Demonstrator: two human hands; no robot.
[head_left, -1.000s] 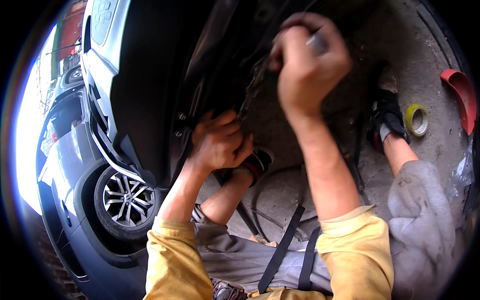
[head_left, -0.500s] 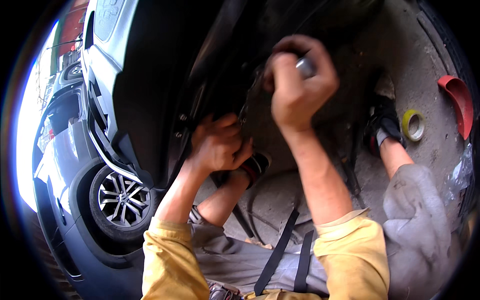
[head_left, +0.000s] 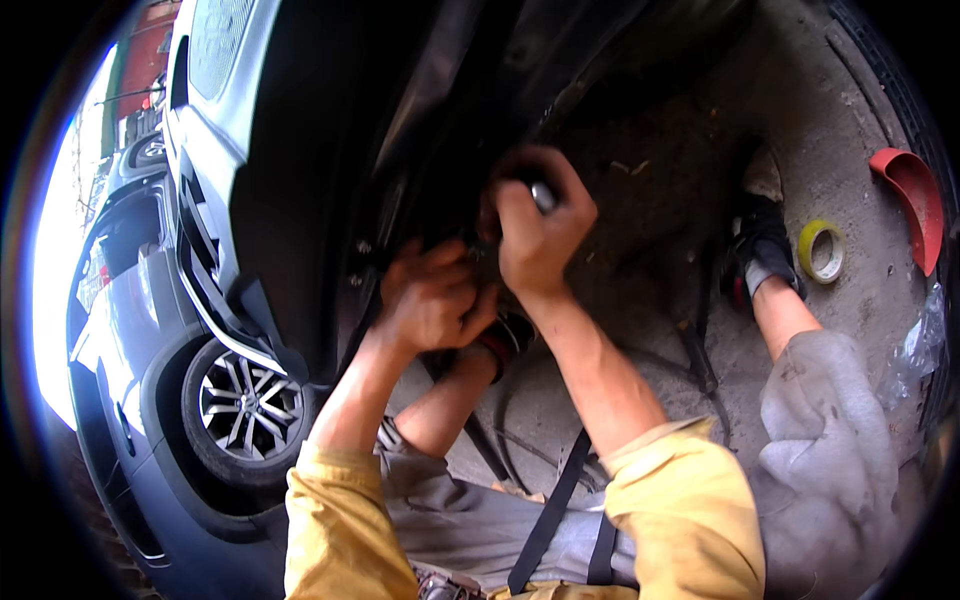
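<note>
My right hand (head_left: pixel 543 220) is closed round a tool whose rounded silver end (head_left: pixel 543 197) shows between the fingers; its far part is lost in the dark. To its left, my left hand (head_left: pixel 432 298) is curled with fingers pressed together against the dark underside of a car part. What it grips there is hidden by the fingers and shadow. Both hands are close together beside a large black panel (head_left: pixel 300 170) at the edge of a light-coloured car body (head_left: pixel 212 110). A bolt head (head_left: pixel 363 246) shines on the dark edge by my left hand.
On the concrete floor at the right lie a roll of yellow tape (head_left: pixel 822 251), a red curved piece (head_left: pixel 912 205) and clear plastic wrap (head_left: pixel 918 345). Dark cables or hoses (head_left: pixel 520 440) run beneath my arms. A grey car (head_left: pixel 140 350) with a spoked wheel (head_left: pixel 250 405) stands at the left.
My right hand, with the tool in it, has moved down and left, nearer my left hand. The left hand has stayed nearly in place.
</note>
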